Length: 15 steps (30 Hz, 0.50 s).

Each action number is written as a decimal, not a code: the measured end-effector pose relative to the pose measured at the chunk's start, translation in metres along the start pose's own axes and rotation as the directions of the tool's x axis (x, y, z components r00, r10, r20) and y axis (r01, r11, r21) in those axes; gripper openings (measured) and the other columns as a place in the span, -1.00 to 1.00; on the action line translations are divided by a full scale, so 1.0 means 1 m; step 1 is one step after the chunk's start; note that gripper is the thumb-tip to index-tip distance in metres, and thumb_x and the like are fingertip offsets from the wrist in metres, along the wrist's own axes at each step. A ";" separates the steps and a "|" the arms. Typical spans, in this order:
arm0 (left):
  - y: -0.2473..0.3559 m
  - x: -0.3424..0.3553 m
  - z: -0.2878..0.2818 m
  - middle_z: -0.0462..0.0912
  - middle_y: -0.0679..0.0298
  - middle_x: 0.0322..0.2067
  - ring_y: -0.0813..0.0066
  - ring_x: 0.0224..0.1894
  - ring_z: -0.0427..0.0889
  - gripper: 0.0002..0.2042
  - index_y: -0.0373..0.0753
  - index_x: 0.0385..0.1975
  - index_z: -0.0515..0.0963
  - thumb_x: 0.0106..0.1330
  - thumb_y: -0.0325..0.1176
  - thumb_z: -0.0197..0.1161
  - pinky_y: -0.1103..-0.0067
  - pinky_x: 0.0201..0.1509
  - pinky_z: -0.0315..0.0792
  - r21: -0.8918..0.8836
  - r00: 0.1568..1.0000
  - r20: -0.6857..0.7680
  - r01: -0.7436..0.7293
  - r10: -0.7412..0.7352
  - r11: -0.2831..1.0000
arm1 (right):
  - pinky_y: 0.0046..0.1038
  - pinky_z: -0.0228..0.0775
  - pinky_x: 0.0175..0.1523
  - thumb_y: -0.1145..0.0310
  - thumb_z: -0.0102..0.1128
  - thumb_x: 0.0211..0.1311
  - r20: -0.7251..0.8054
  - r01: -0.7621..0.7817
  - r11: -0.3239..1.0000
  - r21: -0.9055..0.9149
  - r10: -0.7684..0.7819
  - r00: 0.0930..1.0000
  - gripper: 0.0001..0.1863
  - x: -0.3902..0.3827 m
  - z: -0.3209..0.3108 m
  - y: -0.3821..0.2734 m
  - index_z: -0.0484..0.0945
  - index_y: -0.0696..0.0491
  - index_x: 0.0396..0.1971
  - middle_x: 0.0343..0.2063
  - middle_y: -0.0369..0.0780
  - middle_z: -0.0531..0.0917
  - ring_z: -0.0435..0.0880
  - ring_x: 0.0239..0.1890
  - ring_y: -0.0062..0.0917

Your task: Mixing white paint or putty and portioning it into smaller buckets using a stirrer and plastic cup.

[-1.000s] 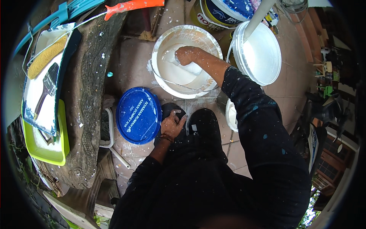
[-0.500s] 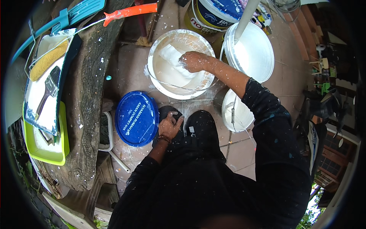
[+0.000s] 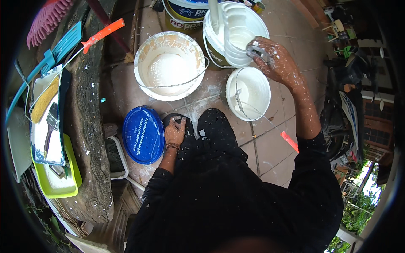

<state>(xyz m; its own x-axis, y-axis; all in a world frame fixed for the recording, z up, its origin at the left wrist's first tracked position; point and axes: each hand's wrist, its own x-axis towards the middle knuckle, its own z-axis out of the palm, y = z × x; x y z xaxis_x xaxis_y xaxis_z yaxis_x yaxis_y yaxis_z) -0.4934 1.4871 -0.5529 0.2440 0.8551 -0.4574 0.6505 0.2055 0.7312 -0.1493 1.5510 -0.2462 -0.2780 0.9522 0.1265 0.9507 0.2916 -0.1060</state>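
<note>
In my right hand (image 3: 273,61) is a white ribbed plastic container (image 3: 237,48), coated in paint. It is tilted over the large white-lined paint bucket (image 3: 259,19), from which a pale stick (image 3: 214,17) rises. My left hand (image 3: 174,133) lies on my dark-clad left leg, fingers stretched out and holding nothing. In front of my feet stands a wide white bucket (image 3: 141,80), paint-smeared inside, with some white paint (image 3: 168,69) at its bottom. A smaller white bucket (image 3: 266,95) with a wire handle sits below my right hand.
A blue round lid (image 3: 143,135) lies beside my left leg. Along the left, a weathered wooden bench (image 3: 88,126) bears a paint tray (image 3: 63,118) with a yellow roller (image 3: 45,99) and brush (image 3: 51,122), plus a lime-green tray (image 3: 72,185). A motorbike (image 3: 348,114) is at right.
My right hand has lifted the white container out of the wide bucket and moved it right, over the large bucket. The view has shifted. My left hand stays on my leg.
</note>
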 end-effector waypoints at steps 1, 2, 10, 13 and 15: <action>0.002 -0.001 0.002 0.64 0.24 -0.59 0.19 -0.44 0.68 -0.59 -0.14 -0.11 0.59 0.32 0.09 0.24 0.32 -0.29 0.50 0.001 1.000 0.017 -0.019 0.019 1.000 | -0.23 0.49 0.12 0.51 0.27 0.16 -0.023 -0.123 0.992 -0.013 0.123 0.992 -0.73 -0.030 -0.013 0.004 0.59 0.18 -0.11 -0.08 -0.01 0.66 0.64 -0.04 -0.09; 0.001 -0.001 0.003 0.65 0.23 -0.59 0.19 -0.44 0.68 -0.58 -0.14 -0.10 0.59 0.32 0.09 0.23 0.32 -0.28 0.51 0.030 1.000 -0.010 -0.027 0.027 0.999 | -0.22 0.49 0.09 0.52 0.26 0.15 -0.050 -0.238 0.971 -0.012 0.237 0.970 -0.74 -0.056 -0.017 0.009 0.59 0.19 -0.13 -0.10 0.00 0.66 0.63 -0.07 -0.06; -0.002 -0.001 0.008 0.66 0.20 -0.54 0.17 -0.40 0.68 -0.56 -0.16 -0.07 0.59 0.33 0.11 0.21 0.31 -0.26 0.50 0.057 0.998 -0.022 -0.059 0.061 0.997 | -0.15 0.47 0.08 0.49 0.19 0.08 0.193 -0.537 0.843 -0.036 0.533 0.823 -0.71 -0.200 0.110 0.064 0.57 0.19 -0.14 -0.18 0.05 0.66 0.62 -0.11 0.00; -0.003 -0.003 0.011 0.66 0.14 -0.53 0.10 -0.40 0.67 -0.57 -0.15 -0.12 0.60 0.34 0.11 0.19 0.27 -0.27 0.48 0.069 0.996 -0.063 -0.064 0.069 0.996 | -0.11 0.46 0.00 0.53 0.14 0.02 0.298 -0.528 0.848 0.038 0.495 0.816 -0.81 -0.212 0.164 0.067 0.55 0.20 -0.31 -0.25 0.05 0.65 0.60 -0.17 0.02; 0.002 -0.003 0.007 0.67 0.08 -0.49 0.02 -0.36 0.67 -0.58 -0.15 -0.16 0.61 0.35 0.11 0.18 0.23 -0.25 0.48 0.054 0.996 -0.071 -0.052 0.056 0.997 | -0.10 0.47 -0.02 0.53 0.13 -0.01 0.317 -0.528 0.846 0.074 0.482 0.817 -0.82 -0.214 0.185 0.069 0.55 0.19 -0.34 -0.28 0.06 0.65 0.61 -0.19 0.02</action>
<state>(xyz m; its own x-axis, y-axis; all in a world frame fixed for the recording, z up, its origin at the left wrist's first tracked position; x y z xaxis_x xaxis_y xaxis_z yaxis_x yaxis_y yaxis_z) -0.4877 1.4811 -0.5537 0.2284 0.8970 -0.3785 0.6749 0.1343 0.7256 -0.0501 1.3842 -0.4631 0.1875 0.9472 -0.2603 0.9409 -0.2492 -0.2293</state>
